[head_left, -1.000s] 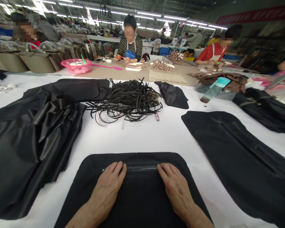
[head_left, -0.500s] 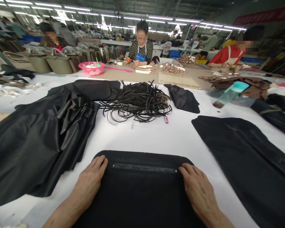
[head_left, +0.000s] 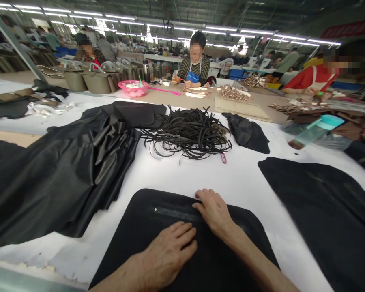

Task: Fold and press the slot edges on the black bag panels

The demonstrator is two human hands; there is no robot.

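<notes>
A black fabric panel (head_left: 134, 231) with rounded corners lies flat on the white table in front of me. A grey strip (head_left: 170, 213) runs across it near its far edge. My left hand (head_left: 167, 253) lies flat on the panel just below the strip, fingers stretched out. My right hand (head_left: 214, 211) rests palm down on the right end of the strip, fingers extended toward the panel's far edge. Neither hand holds anything.
Crumpled black lining (head_left: 63, 170) is heaped at the left. A tangle of black straps (head_left: 190, 134) lies beyond the panel, with more black pieces (head_left: 319, 202) at the right. A teal-capped bottle (head_left: 316, 132) lies far right. Other people work at the far table (head_left: 182, 99).
Both hands have moved in from the panel's outer corners to its middle. My left hand dropped below the strip; my right hand slid left onto it. The view shifted left.
</notes>
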